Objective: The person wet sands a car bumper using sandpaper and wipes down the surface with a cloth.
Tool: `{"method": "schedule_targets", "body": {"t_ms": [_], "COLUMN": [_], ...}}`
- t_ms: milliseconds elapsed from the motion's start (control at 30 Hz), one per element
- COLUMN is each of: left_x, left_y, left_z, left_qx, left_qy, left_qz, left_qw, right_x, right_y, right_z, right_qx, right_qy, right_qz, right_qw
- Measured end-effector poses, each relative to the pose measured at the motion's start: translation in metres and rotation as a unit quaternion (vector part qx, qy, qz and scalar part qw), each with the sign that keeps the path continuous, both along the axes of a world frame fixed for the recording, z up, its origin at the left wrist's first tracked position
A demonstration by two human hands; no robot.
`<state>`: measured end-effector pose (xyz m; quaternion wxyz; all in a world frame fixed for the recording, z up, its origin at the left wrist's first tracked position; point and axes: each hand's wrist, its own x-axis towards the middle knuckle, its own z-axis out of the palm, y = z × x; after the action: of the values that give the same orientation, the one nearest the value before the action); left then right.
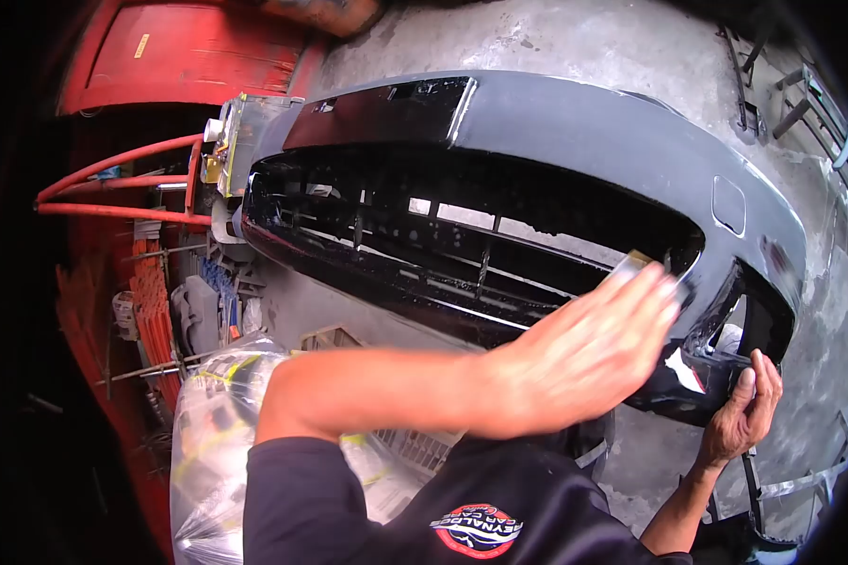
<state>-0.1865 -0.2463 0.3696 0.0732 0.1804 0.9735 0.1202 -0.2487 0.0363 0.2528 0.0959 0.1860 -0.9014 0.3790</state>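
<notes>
A car bumper cover (556,122), grey on its upper face and black lower down, stretches across the middle of the view. My left hand (603,330) reaches across from the left, slightly blurred, fingers together over the bumper beside the right end of its grille opening. Under its fingertips shows the edge of a thin flat pad (637,259), mostly hidden by the hand; its exact kind cannot be made out. My right hand (746,414) grips the bumper's lower right corner, thumb and fingers at the edge below the side opening.
A red metal frame (122,179) juts out at the left, near a red panel (174,56). Plastic-wrapped material (217,452) lies at lower left beside my arm. Metal stands (810,118) are on the concrete floor (575,42) at the right.
</notes>
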Motion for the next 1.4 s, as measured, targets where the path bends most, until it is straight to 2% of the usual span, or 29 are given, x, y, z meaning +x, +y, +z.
{"method": "schedule_targets", "body": {"t_ms": [100,233,333,467,567,600,733,867,933,1000,1100,1133,1300,1333,1400], "left_x": [0.042,-0.005,-0.025,0.031,0.035,0.023,-0.032,0.021,0.032,0.03,-0.027,-0.034,0.028,0.035,0.035], "left_y": [-0.011,-0.002,0.012,-0.005,-0.004,-0.002,0.004,-0.005,-0.01,-0.006,-0.002,0.005,0.006,0.005,0.006], "left_z": [0.02,0.001,-0.018,0.02,0.024,0.011,-0.02,0.015,0.025,0.019,-0.009,-0.018,0.021,0.028,0.02], "left_qx": [0.042,0.051,0.068,0.055,0.036,0.078,0.11,0.08,0.051,0.053,0.102,0.081,0.026,-0.007,0.003], "left_qy": [-0.055,-0.009,0.021,-0.06,-0.058,-0.047,-0.014,-0.082,-0.09,-0.078,-0.056,-0.037,-0.092,-0.084,-0.069], "left_qz": [0.043,0.008,0.038,0.063,0.069,0.068,0.021,0.067,0.055,0.052,0.02,0.0,0.078,0.077,0.054], "left_qw": [0.997,0.999,0.997,0.995,0.995,0.994,0.994,0.991,0.993,0.994,0.993,0.996,0.992,0.993,0.996], "right_x": [0.0,0.0,0.001,0.002,0.001,0.002,0.006,0.004,0.004,0.001,0.0,0.001,-0.001,0.0,-0.001], "right_y": [0.0,0.001,0.002,0.003,0.004,0.006,0.009,0.009,0.009,0.007,0.007,0.006,0.004,0.002,0.002], "right_z": [-0.001,0.001,0.002,0.001,-0.001,-0.004,-0.005,-0.003,-0.003,-0.002,-0.001,0.0,-0.002,-0.002,0.0], "right_qx": [-0.001,-0.005,-0.006,-0.005,-0.008,-0.018,-0.034,-0.04,-0.038,-0.044,-0.027,-0.036,-0.065,-0.078,-0.072], "right_qy": [-0.002,-0.017,-0.019,-0.019,-0.015,-0.015,-0.027,-0.047,-0.045,-0.039,-0.018,-0.022,-0.02,-0.025,-0.025], "right_qz": [0.002,0.01,0.011,0.015,0.023,0.023,0.007,0.006,0.02,0.029,0.037,0.032,0.027,0.024,0.026], "right_qw": [1.0,1.0,1.0,1.0,1.0,0.999,0.999,0.998,0.998,0.998,0.999,0.999,0.997,0.996,0.997]}}
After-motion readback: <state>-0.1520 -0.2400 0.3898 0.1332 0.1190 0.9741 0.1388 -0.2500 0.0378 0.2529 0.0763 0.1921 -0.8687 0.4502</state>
